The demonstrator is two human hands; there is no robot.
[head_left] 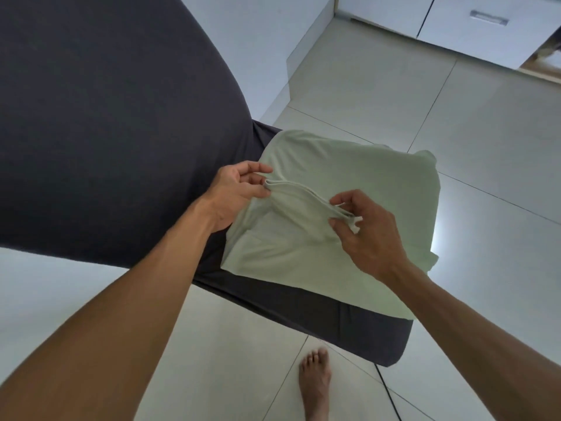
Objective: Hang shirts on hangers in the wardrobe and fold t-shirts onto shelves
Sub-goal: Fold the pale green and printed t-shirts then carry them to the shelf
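T-shirt (318, 238), pale green, is lying at frame centre on the dark bed (100, 123) corner. I'm seeing my left hand (233, 194) pinching one end of its neckline and my right hand (364, 227) pinching the other.

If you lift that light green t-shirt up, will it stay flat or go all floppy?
Probably floppy: the pale green cotton t-shirt already wrinkles and bends where the left hand and right hand pinch its folded edge. It looks thin, so likely light. Its folds may well slip open.
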